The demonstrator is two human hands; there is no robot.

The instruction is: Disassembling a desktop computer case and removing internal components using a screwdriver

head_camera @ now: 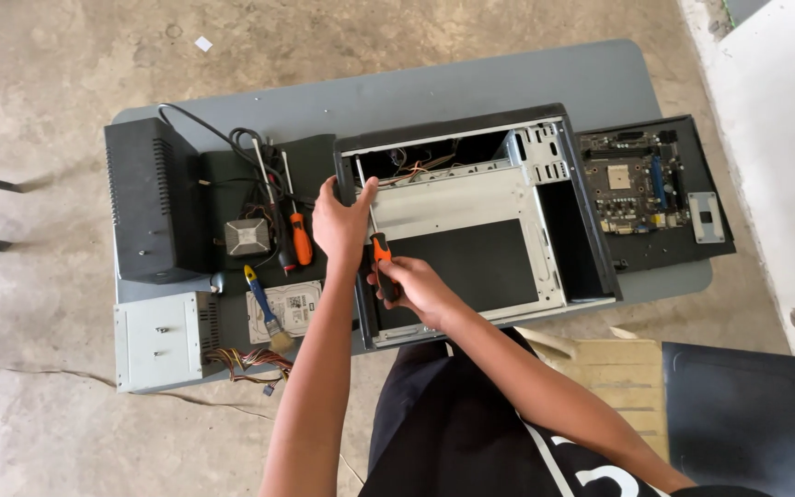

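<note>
An open computer case lies on its side on a grey table, its inside mostly bare metal and black. My left hand grips the case's left edge near the top. My right hand holds an orange-and-black screwdriver by the handle, its shaft pointing up toward my left hand's fingers at the case's edge.
Left of the case lie a black box, a heatsink fan, two more screwdrivers, a brush, a hard drive and a power supply with loose wires. A motherboard rests on a black panel at right.
</note>
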